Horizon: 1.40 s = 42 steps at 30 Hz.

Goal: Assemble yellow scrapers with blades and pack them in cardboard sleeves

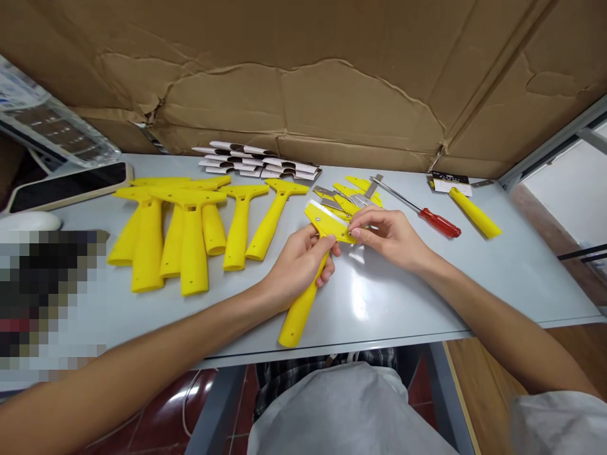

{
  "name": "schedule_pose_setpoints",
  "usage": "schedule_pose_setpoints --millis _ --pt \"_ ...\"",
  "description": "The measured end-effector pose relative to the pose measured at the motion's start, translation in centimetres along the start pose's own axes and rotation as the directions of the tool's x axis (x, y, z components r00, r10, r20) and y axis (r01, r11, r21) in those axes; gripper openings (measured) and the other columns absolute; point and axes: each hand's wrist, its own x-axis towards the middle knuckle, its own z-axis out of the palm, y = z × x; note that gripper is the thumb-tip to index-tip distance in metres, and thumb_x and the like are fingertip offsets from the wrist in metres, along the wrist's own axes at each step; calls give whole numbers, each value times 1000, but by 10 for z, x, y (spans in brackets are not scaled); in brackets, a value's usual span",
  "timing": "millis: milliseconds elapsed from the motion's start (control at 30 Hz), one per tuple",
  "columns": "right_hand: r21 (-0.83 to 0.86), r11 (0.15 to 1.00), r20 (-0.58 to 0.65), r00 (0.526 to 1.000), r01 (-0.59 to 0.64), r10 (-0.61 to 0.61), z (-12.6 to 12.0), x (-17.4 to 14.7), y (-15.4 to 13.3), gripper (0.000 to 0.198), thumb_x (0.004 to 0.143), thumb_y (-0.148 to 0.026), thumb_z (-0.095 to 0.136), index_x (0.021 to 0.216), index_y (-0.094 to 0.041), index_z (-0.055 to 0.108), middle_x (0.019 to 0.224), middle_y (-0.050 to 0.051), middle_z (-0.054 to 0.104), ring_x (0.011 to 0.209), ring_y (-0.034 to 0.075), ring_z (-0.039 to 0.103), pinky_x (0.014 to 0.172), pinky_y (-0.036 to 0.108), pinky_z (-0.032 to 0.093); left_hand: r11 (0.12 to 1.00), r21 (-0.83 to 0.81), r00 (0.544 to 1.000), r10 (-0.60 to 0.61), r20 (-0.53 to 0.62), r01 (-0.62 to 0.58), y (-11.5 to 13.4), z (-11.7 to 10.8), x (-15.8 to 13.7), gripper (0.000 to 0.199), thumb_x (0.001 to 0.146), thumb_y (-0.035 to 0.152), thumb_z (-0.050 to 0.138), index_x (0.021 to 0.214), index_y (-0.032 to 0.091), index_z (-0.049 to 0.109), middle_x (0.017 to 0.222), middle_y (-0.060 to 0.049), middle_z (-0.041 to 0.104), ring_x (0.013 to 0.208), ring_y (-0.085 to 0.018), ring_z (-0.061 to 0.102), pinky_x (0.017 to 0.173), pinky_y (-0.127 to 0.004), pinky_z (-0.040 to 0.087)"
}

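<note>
Gripping the yellow scraper [303, 303] by its neck with your left hand [301, 259], you seem to be adjusting its head, where your right hand [396, 237] brings thumb and forefinger together; whether they pinch anything, I cannot tell. This seems to call for precise fingertip work next. Far beyond your left hand, clear plastic packaging [52, 123] has unclear contents.

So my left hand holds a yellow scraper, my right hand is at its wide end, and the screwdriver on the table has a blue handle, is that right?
Not quite: the head view shows the screwdriver on the table has a red handle, not blue. Your left hand does hold the yellow scraper, with your right hand at its wide end.
</note>
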Motion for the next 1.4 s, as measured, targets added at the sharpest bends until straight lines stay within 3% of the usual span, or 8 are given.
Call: schedule_pose_setpoints --millis 300,567,767,900,1033,1133,1233,1400 --pt "166 983 -57 995 -75 86 21 1 8 51 80 -60 87 98 -13 78 115 10 69 93 13 70 85 31 65 998 1 991 64 -114 -64 -8 7 -3 18 99 35 62 92 21 52 60 7 57 38 -7 46 39 -20 37" --pt "200 974 -73 990 -105 121 29 1 7 50 78 -56 90 98 -12 75 110 10 69 89 12 68 81 30 65 995 49 991 92 -98 -88 -10 9 -1 14 101 31 57 94 21 50 66 6 59 38 -6 47 38 -21 37" --pt "-48 999 -97 995 9 -14 25 -1 6 30 93 -44 74 99 -15 79 118 11 64 102 14 66 76 26 61 995 54 991 87 -100 -82 -9 9 -2 13 101 31 56 95 22 50 67 6 59 37 -5 46 38 -21 36" --pt "-158 986 -125 989 54 -74 25 -3 4 24 93 -39 72 96 -16 79 116 12 65 110 16 64 73 22 58 994 52 991 96 -92 -92 -9 9 -3 14 100 31 58 95 22 50 67 6 59 38 -6 47 38 -21 37" --pt "-23 999 -115 993 -30 27 28 -2 4 29 91 -41 75 99 -14 73 113 10 66 93 12 66 70 24 59 993 54 991 106 -86 -101 -10 8 -3 13 101 30 57 95 21 50 72 5 61 39 -5 49 39 -21 38" --pt "136 984 -96 987 -112 126 29 -1 3 44 82 -43 84 109 -15 66 116 7 66 78 8 65 69 26 61 993 46 990 116 -85 -113 -11 8 -2 12 101 29 56 94 21 50 77 4 61 40 -5 50 38 -20 38" --pt "204 969 -93 982 -141 162 28 0 2 51 77 -43 89 110 -16 61 119 6 64 75 7 66 69 25 62 992 45 989 125 -84 -121 -11 8 -2 12 101 28 56 94 20 50 79 4 61 40 -5 50 37 -20 38" --pt "267 948 -63 978 -173 197 28 0 1 47 83 -44 83 112 -16 59 119 7 63 78 8 68 70 26 64 992 36 990 120 -71 -117 -12 8 -1 12 101 28 57 95 20 50 82 3 61 40 -5 51 36 -20 38"
